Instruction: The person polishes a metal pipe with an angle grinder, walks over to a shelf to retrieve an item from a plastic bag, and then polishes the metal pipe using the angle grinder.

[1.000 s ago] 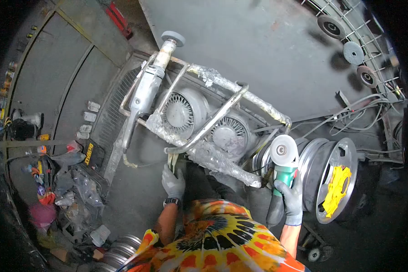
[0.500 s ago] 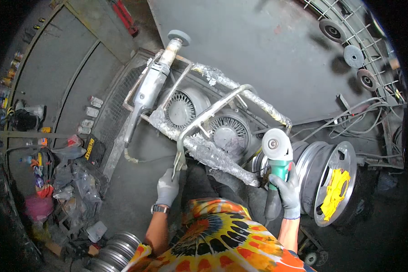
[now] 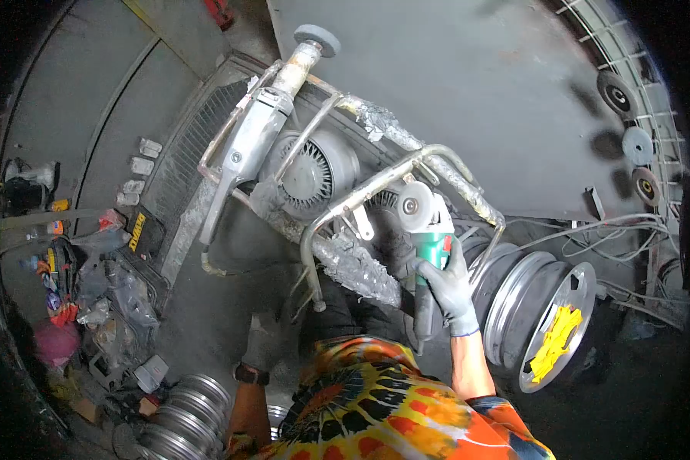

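My gloved right hand (image 3: 451,291) is wrapped round a green angle grinder (image 3: 434,249), whose pale round disc points up and away from me. The disc is close to a bent metal tube frame (image 3: 376,184) lying over the rack's bars. My gloved left hand (image 3: 264,341) hangs low and dim below the near end of this tube frame, apart from it; its fingers are not clear. A large grey grinder (image 3: 253,138) with a round wheel rests at the left of the rack, and a finned round part (image 3: 308,175) shows between the bars.
Silver wheel rims (image 3: 514,303) stand at the right, with a yellow cloth (image 3: 556,345) on one. More rims (image 3: 188,418) are at the lower left. A black case (image 3: 142,238) and plastic bags are at the left. Discs (image 3: 638,146) and cables (image 3: 621,230) are at the right.
My left hand has let go of the tube frame's near end and drawn back down. The grinder in my right hand has moved left and up towards the tube frame.
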The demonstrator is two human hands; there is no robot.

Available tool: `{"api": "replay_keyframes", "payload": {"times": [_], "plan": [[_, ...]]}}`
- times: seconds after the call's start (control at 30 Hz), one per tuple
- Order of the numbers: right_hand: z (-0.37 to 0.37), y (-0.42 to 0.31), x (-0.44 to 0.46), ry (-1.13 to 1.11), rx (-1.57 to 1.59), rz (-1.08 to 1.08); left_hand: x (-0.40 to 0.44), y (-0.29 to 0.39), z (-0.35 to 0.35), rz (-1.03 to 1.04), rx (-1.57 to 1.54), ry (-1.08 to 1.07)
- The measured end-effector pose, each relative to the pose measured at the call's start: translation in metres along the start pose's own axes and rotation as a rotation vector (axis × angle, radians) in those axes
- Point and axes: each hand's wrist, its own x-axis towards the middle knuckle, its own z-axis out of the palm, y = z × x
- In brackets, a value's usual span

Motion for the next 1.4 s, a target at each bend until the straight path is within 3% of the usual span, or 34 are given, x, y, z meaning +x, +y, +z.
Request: {"api": "replay_keyframes", "payload": {"times": [0.07, 0.3, 0.43, 0.67, 0.73, 0.97, 1.07, 1.13, 1.23, 1.4], "plan": [[0.013, 0.011, 0.011, 0.006, 0.071, 0.042, 0.002, 0.004, 0.002, -0.050, -0.076, -0.079], [0.040, 0.008, 0.022, 0.039, 0.256, 0.207, 0.009, 0.018, 0.007, -0.245, -0.324, 0.130], [0.048, 0.011, 0.027, 0.067, 0.153, 0.184, 0.026, 0.026, -0.014, -0.333, -0.521, 0.134], [0.053, 0.012, 0.029, 0.127, 0.242, 0.187, 0.016, 0.019, -0.006, -0.285, -0.509, 0.191], [0.053, 0.010, 0.029, 0.127, 0.199, 0.160, 0.013, 0.019, -0.010, -0.240, -0.361, 0.081], [0.049, 0.015, 0.026, 0.050, 0.053, 0.109, 0.014, 0.018, -0.017, -0.329, -0.492, -0.023], [0.048, 0.015, 0.028, 0.065, 0.113, 0.122, 0.009, 0.014, -0.012, -0.282, -0.439, 0.004], [0.047, 0.010, 0.031, 0.082, 0.122, 0.162, 0.009, 0.012, -0.008, -0.025, -0.104, 0.151], [0.046, 0.013, 0.031, 0.061, 0.085, 0.133, 0.011, 0.014, -0.009, -0.201, -0.369, 0.048], [0.044, 0.005, 0.030, -0.015, 0.078, 0.116, 0.018, 0.017, -0.015, -0.229, -0.423, 0.129]]}}
